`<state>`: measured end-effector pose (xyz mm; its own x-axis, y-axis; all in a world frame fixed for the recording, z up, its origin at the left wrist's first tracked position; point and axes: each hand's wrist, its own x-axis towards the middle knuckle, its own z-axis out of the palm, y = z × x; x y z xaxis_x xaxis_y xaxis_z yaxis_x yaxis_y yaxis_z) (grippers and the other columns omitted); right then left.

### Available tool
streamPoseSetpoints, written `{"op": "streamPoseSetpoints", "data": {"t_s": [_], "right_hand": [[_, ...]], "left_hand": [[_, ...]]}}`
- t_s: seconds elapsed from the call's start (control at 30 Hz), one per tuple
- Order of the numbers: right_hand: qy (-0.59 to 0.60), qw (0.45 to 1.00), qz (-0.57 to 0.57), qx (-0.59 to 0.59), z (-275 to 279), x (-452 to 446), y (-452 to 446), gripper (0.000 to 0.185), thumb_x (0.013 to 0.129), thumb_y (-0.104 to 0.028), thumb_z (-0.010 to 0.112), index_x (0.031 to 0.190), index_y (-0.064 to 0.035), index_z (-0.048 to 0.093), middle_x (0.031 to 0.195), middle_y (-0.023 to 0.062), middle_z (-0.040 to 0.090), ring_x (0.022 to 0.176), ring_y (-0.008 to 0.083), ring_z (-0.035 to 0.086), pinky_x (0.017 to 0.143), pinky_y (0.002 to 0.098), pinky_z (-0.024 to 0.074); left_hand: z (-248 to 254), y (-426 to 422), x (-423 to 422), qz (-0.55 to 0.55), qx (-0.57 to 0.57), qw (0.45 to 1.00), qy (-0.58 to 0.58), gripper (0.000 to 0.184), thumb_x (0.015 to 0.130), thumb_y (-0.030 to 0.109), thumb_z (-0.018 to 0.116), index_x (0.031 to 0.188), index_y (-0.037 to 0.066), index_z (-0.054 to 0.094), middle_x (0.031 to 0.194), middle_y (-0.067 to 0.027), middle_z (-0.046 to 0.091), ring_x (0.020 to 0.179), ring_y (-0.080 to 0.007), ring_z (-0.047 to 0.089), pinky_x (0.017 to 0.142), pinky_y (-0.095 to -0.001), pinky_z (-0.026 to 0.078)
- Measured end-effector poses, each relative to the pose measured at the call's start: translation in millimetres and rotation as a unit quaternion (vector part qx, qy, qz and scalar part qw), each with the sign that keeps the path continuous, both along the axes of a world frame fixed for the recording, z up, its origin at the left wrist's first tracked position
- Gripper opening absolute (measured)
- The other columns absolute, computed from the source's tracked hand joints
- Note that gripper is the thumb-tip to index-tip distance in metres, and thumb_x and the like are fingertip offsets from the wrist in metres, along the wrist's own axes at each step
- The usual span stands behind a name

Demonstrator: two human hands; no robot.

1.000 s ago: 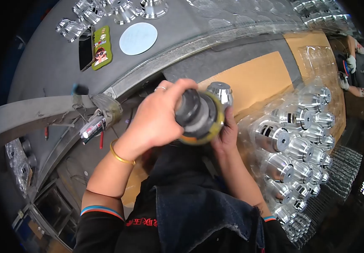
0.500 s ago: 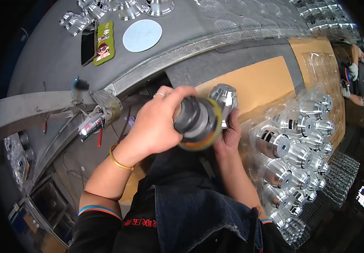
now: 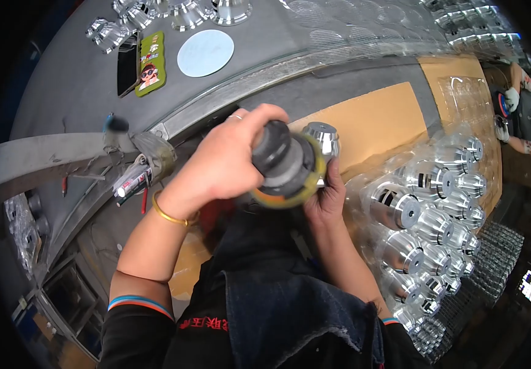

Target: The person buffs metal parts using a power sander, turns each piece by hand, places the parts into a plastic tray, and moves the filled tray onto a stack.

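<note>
My left hand point(image 3: 227, 158), with a ring and a gold bangle on that arm, is wrapped round the dark body of a round-pad sander point(image 3: 282, 161). Its disc has a yellow-green rim and is blurred. Behind the disc, my right hand point(image 3: 327, 198) grips a shiny silver metal housing point(image 3: 325, 136), thumb along its side. The disc overlaps the housing in view; whether they touch I cannot tell. The lower part of the housing and most of my right fingers are hidden by the sander.
Clear plastic trays of similar metal housings point(image 3: 394, 206) stand at right beside a cardboard sheet point(image 3: 379, 114). A phone point(image 3: 128, 64), green case point(image 3: 151, 64) and pale disc point(image 3: 206, 53) lie on the bench. A metal rail crosses left. Far right, a co-worker's gloved hands point(image 3: 511, 99) hold a tool.
Both hands, with the sander and the housing, have shifted slightly up and to the left. The sander now covers more of the housing. Each hand keeps its hold.
</note>
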<state>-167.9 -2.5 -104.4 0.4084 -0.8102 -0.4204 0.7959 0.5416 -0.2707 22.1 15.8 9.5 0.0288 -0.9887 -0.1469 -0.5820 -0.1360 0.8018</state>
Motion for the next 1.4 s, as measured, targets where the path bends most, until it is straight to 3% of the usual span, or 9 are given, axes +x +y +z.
{"op": "streamPoseSetpoints", "data": {"t_s": [0.07,0.13,0.17,0.23,0.33,0.47,0.5,0.9,1.4], "right_hand": [[-0.036,0.999,-0.01,-0.006,0.6,-6.1,-0.9,0.052,0.087,-0.026,0.056,0.129,0.0001,0.038,0.127,0.0163,0.048,0.118,0.0288,0.046,0.105,0.0449,0.0321],[-0.086,0.995,-0.035,0.028,-2.0,-9.9,-2.1,0.05,0.088,-0.025,0.055,0.129,-0.0014,0.039,0.127,0.0163,0.048,0.118,0.0297,0.046,0.105,0.0454,0.032],[-0.086,0.995,-0.035,0.027,-3.1,-10.4,-2.3,0.05,0.088,-0.025,0.055,0.129,-0.0014,0.039,0.127,0.0163,0.048,0.118,0.0297,0.046,0.105,0.0454,0.032],[-0.077,0.997,-0.016,0.024,-0.2,-8.7,-2.0,0.05,0.088,-0.026,0.055,0.129,-0.0015,0.039,0.127,0.0161,0.048,0.118,0.0295,0.046,0.105,0.0456,0.032],[-0.054,0.998,0.014,0.024,10.2,-6.6,-3.0,0.05,0.088,-0.026,0.054,0.128,-0.0013,0.04,0.127,0.0156,0.049,0.118,0.0295,0.046,0.105,0.0461,0.0317],[-0.091,0.995,-0.025,0.021,2.5,-10.5,-3.0,0.046,0.088,-0.027,0.054,0.126,-0.0025,0.043,0.126,0.0149,0.05,0.118,0.0286,0.047,0.104,0.0439,0.033],[-0.082,0.996,-0.036,0.016,1.4,-10.8,-2.1,0.047,0.088,-0.027,0.054,0.127,-0.0033,0.043,0.126,0.0147,0.049,0.118,0.0275,0.047,0.104,0.0431,0.0336],[0.009,0.994,0.093,-0.055,5.7,10.5,3.6,0.042,0.094,-0.029,0.04,0.126,-0.0028,0.044,0.126,0.0123,0.049,0.116,0.0249,0.048,0.1,0.0382,0.0382],[-0.025,0.999,-0.027,0.026,14.1,3.5,-1.8,0.043,0.091,-0.025,0.051,0.125,-0.0006,0.043,0.122,0.0143,0.052,0.114,0.0261,0.05,0.101,0.042,0.0377]], "left_hand": [[-11.9,-7.9,10.1,0.012,0.093,0.989,0.115,0.07,0.048,-0.013,0.057,0.114,0.009,0.047,0.094,-0.0017,0.054,0.09,-0.0123,0.05,0.084,-0.0244,0.04],[-20.5,-12.6,12.3,-0.002,0.043,0.989,0.144,0.062,0.053,-0.007,0.06,0.11,0.013,0.048,0.089,-0.0143,0.053,0.088,-0.035,0.055,0.077,-0.0367,0.044],[-20.8,-11.8,11.7,-0.002,0.043,0.989,0.144,0.062,0.053,-0.007,0.06,0.11,0.013,0.048,0.089,-0.0143,0.053,0.088,-0.035,0.055,0.077,-0.0367,0.044],[-1.2,-11.3,2.9,-0.015,0.079,0.994,0.074,0.07,0.048,-0.014,0.056,0.114,0.009,0.047,0.095,-0.0023,0.053,0.093,-0.0125,0.05,0.086,-0.024,0.039],[17.0,-7.4,-8.0,-0.055,0.043,0.997,-0.014,0.071,0.048,-0.013,0.057,0.114,0.01,0.047,0.095,-0.0014,0.054,0.093,-0.0122,0.049,0.085,-0.0238,0.039],[-10.2,-14.2,6.0,0.004,0.081,0.994,0.072,0.069,0.047,-0.012,0.059,0.112,0.01,0.048,0.095,-0.0055,0.057,0.09,-0.0183,0.055,0.084,-0.0281,0.042],[-13.4,-17.2,11.1,-0.002,0.091,0.994,0.065,0.063,0.054,-0.005,0.06,0.112,0.015,0.048,0.09,-0.0151,0.054,0.09,-0.0333,0.056,0.076,-0.037,0.044],[38.6,2.3,-21.8,-0.043,0.015,0.997,-0.059,0.061,0.053,-0.007,0.059,0.111,0.012,0.053,0.076,-0.0082,0.044,0.069,-0.0279,0.05,0.063,-0.0358,0.041],[5.7,0.3,-10.2,0.024,0.009,0.999,-0.047,0.068,0.049,-0.009,0.06,0.113,0.014,0.05,0.098,-0.0127,0.053,0.09,-0.0346,0.055,0.08,-0.0356,0.045]]}}
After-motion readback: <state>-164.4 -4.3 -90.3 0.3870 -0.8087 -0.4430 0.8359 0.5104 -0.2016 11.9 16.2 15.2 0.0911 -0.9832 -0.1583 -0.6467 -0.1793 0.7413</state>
